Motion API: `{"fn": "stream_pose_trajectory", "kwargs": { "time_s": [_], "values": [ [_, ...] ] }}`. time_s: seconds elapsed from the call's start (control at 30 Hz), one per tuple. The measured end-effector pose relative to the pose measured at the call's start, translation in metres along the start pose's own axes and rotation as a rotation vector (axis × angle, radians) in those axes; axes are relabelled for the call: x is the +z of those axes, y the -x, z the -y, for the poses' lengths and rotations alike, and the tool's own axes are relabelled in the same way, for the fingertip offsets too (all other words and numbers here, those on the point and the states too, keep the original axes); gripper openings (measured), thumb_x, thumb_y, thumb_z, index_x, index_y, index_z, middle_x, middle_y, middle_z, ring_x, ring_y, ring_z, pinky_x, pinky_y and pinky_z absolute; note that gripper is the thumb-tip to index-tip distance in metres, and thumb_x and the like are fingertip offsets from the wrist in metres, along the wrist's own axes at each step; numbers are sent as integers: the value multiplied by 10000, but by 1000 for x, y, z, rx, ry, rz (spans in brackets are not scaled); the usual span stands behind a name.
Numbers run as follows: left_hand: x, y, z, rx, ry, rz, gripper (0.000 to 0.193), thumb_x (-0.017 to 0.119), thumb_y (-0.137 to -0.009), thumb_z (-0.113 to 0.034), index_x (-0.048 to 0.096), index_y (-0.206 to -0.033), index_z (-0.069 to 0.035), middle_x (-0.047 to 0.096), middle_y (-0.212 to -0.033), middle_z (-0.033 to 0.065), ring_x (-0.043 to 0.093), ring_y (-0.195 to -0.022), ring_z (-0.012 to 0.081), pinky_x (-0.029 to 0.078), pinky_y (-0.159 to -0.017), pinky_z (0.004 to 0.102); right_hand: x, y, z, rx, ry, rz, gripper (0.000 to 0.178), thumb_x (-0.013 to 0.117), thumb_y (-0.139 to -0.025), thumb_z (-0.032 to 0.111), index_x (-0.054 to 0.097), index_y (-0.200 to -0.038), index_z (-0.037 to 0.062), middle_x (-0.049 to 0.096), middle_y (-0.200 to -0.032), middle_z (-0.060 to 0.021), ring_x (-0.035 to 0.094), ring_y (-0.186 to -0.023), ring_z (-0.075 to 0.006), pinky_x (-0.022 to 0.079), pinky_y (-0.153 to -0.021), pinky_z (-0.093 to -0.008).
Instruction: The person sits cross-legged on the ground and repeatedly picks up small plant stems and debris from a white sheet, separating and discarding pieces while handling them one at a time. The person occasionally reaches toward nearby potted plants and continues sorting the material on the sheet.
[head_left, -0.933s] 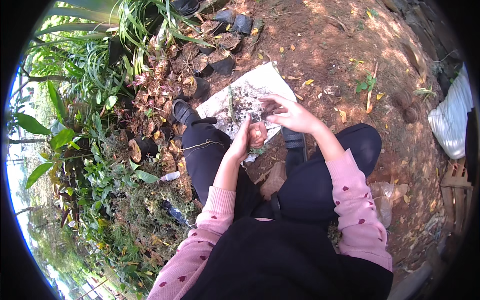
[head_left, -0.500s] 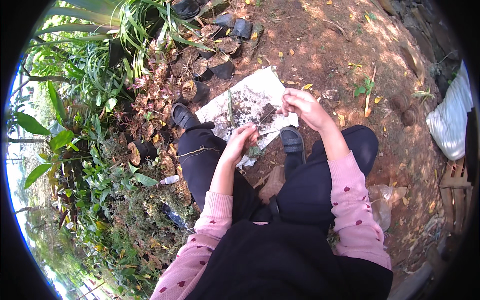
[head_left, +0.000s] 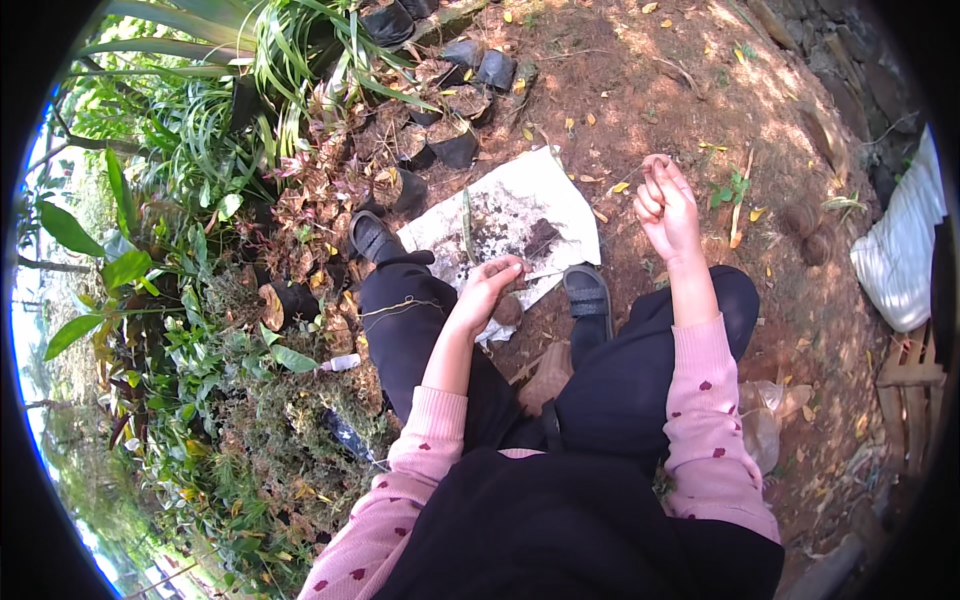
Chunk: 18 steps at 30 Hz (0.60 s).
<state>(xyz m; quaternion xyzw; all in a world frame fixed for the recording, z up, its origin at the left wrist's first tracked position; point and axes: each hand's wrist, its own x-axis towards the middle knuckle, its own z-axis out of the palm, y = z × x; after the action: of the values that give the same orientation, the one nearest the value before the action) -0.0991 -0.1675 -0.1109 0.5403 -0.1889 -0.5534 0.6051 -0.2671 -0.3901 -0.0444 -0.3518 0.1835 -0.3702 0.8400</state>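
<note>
I squat over a white sheet [head_left: 545,195] strewn with dark soil [head_left: 541,237], a sandalled foot on each side of it. My left hand [head_left: 492,283] is curled over a round brown lump [head_left: 508,310] at the sheet's near edge and grips it. Off the sheet to the right, my right hand [head_left: 668,207] is raised over bare red earth. Its fingers are pinched together, and whether a thin strand sits between them is too small to tell.
Several black nursery bags [head_left: 455,150] with reddish plants stand left of and behind the sheet, among long green leaves [head_left: 290,60]. A small plastic bottle [head_left: 340,363] lies by my left leg. A white sack [head_left: 900,260] and wooden slats [head_left: 915,385] are at the right.
My right hand left the brown lump and swung up and to the right, off the sheet. My left hand stayed on the lump near the sheet's front edge.
</note>
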Motion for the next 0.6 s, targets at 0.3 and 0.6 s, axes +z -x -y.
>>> {"fn": "stream_pose_trajectory", "kwargs": {
  "time_s": [0.3, 0.6],
  "values": [
    [-11, -5, 2, 55, -342, -178, 148, 538, -867, -176, 606, -843, -47, 552, -750, -23, 476, -715, 72, 369, -680, 232, 14, 5, 11, -593, 1354, -101, 126, 603, -853, 180, 624, -870, 58, 609, -680, -83, 575, -569, -182, 432, -540, -282],
    [-13, -7, -7, 218, 366, -410, 109, 475, -877, -119, 517, -796, -60, 438, -643, -14, 362, -516, 65, 291, -479, 215, -33, 9, 12, 449, 1442, 544, 256, 636, -850, 314, 731, -792, 83, 647, -665, -34, 542, -573, -114, 430, -564, -326]
  ]
}}
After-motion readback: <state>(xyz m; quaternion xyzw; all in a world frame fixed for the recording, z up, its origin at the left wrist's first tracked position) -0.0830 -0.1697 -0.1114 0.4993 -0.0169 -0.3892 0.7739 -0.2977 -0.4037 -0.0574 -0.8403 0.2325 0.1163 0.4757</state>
